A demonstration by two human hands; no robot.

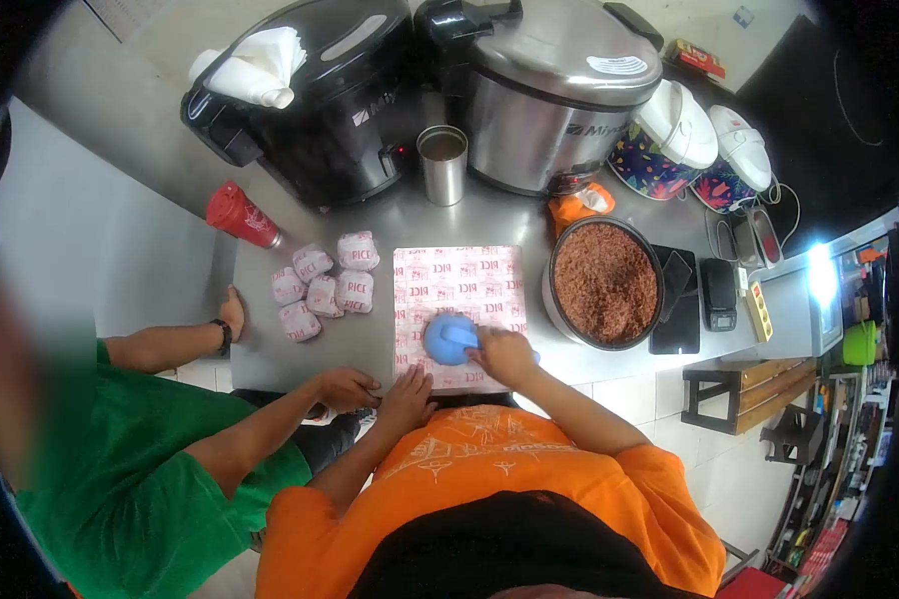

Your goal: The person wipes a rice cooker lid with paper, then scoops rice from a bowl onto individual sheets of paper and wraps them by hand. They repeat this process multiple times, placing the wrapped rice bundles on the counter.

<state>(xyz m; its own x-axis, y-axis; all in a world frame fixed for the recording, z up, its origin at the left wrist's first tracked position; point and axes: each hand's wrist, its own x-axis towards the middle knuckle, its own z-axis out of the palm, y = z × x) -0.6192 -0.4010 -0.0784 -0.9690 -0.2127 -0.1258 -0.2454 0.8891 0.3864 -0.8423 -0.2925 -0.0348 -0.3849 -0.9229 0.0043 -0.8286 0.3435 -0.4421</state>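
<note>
In the middle of the steel table lies a stack of white wrapping paper (pixel 457 280) printed with red "RICE" lettering. On it rests a blue rounded scoop-like tool (pixel 449 340), with a paler blue part across its top. My right hand (pixel 505 356) is closed around its handle, and a blue end shows past the palm. Whatever is under the tool is hidden. My left hand (pixel 408 397) lies with fingers stretched out on the paper's lower left edge. To the right of the paper is a round pot (pixel 557 308) of reddish-brown rice (pixel 606 283).
Several wrapped "RICE" parcels (pixel 322 296) and a red tumbler (pixel 243 215) sit left. A steel cup (pixel 443 165) stands before two large cookers (pixel 559 100). A scale (pixel 717 295) lies right. A co-worker in a green shirt (pixel 160 489) stands left, one hand (pixel 348 389) near mine.
</note>
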